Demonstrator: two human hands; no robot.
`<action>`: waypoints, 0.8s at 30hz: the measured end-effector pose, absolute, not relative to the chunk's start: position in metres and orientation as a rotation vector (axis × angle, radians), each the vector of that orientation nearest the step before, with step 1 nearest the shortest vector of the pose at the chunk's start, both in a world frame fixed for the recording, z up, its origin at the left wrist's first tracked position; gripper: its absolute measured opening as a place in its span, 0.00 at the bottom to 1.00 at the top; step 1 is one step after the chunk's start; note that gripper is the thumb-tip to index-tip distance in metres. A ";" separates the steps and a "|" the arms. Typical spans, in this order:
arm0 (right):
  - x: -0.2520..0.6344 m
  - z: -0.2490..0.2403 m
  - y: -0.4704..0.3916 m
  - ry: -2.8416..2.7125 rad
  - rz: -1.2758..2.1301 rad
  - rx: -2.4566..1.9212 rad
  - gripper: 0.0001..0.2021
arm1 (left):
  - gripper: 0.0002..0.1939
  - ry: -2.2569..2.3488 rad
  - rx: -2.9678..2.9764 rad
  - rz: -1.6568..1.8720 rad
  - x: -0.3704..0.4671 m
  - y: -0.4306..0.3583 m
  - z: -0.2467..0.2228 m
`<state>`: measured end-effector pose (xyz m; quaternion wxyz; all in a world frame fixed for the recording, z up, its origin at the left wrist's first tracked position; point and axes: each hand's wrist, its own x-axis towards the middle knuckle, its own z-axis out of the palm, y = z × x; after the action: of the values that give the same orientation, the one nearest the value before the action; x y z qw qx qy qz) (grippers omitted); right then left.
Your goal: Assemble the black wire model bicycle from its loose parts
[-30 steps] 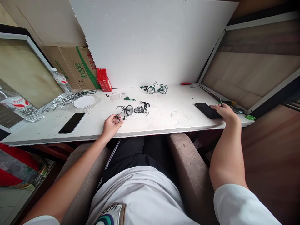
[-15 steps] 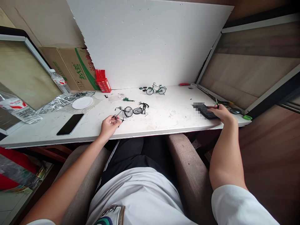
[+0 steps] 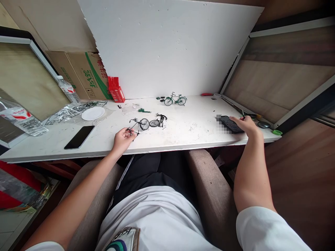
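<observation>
Model bicycle build about midway, judging by the parts on the white table [image 3: 183, 134]: half-built bicycle frame [image 3: 136, 124] at centre frame, front wheel fitted, pinched at its near end by the left hand [image 3: 123, 138], fingers closed narrowly on it; loose second wheel [image 3: 155, 122] with a black part just beside it to the right, not yet mounted; small green part [image 3: 143, 111] lying a little farther back, also unattached. Finished green bicycle [image 3: 175, 99] standing upright near the white backboard, upper centre, well apart from the one in hand. Right hand [image 3: 246, 124] at the right edge of the frame, resting flat with fingers spread on a black phone [image 3: 230, 124], partly blurred out; a thin tool seemingly tucked between the fingers, too small to tell for sure. Second dark phone [image 3: 79, 137] lying face up at left, near a white round lid [image 3: 93, 113] and clear plastic packaging with empty part frames. Cardboard box [image 3: 81, 75] at upper left printed with green Chinese characters, too skewed to read; red carton [image 3: 116, 91] beside it, print illegible; two water bottles [image 3: 22, 120] with red-and-white labels, wording too small to make out
</observation>
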<state>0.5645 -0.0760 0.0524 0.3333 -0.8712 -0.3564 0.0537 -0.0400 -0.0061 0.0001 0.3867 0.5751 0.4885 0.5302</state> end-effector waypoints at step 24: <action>0.541 0.044 -0.036 -0.949 0.074 -2.575 0.62 | 0.23 1.234 1.447 1.361 -0.038 -0.005 -0.001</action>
<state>0.5407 -0.0360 0.0442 0.1970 -0.9195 -0.3390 0.0264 -0.0384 -0.0047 -0.0008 0.3908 0.5696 0.4855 0.5359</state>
